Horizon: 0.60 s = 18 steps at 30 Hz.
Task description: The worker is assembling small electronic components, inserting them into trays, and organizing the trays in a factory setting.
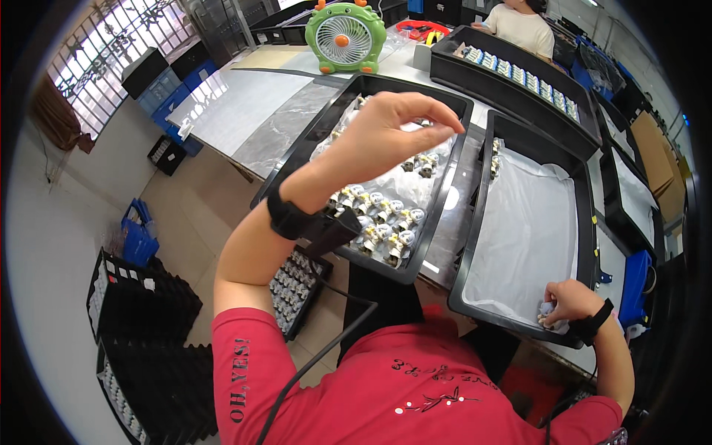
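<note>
My left hand point(374, 137) is raised over the left black tray point(406, 273). Its thumb and index finger curve together almost to touching, and I see nothing between the tips. Below it, small white figurines point(378, 208) with yellow and dark parts stand in rows on a white liner. Down in the near right corner of the right black tray point(475, 308), my right hand point(575, 300) pinches a small figurine point(546, 308) against the white liner sheet point(523, 230). A few more figurines point(495, 157) stand at that tray's far left corner.
A green fan point(345, 38) stands behind the trays. A deep black bin point(512, 93) with rows of parts lies far right, near a person in a white top point(521, 28). Stacked black trays point(152, 363) stand on the floor at left. A black cable point(326, 348) crosses my front.
</note>
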Tool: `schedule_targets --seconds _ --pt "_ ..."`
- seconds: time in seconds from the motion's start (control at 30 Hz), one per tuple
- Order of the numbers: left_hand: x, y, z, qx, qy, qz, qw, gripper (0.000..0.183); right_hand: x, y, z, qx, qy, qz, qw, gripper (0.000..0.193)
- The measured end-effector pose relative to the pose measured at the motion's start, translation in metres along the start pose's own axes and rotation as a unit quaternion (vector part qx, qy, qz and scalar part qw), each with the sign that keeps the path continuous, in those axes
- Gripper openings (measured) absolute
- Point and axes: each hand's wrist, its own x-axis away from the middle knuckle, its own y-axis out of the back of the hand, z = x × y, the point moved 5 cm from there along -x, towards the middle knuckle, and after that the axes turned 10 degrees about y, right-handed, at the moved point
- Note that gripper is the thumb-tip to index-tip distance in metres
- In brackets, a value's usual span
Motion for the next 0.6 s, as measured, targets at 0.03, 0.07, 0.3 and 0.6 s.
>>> schedule_targets --seconds 0.03,0.07,0.3,0.6 --pt "-0.005 -0.01 0.005 0.039 0.042 0.02 0.998 0.016 -0.001 0.012 0.002 -0.016 0.024 -0.043 0.999 0.045" --pt "-0.008 -0.023 0.008 0.078 0.083 0.041 0.993 0.016 0.002 0.028 0.008 -0.01 0.02 -0.092 0.996 0.041" --pt "-0.021 -0.125 0.043 0.287 0.239 0.177 0.911 0.049 -0.021 0.128 0.062 -0.271 0.158 -0.341 0.886 0.029" --pt "-0.024 -0.143 0.059 0.463 0.221 0.238 0.824 0.057 -0.06 0.122 0.069 -0.358 0.276 -0.429 0.782 0.03"
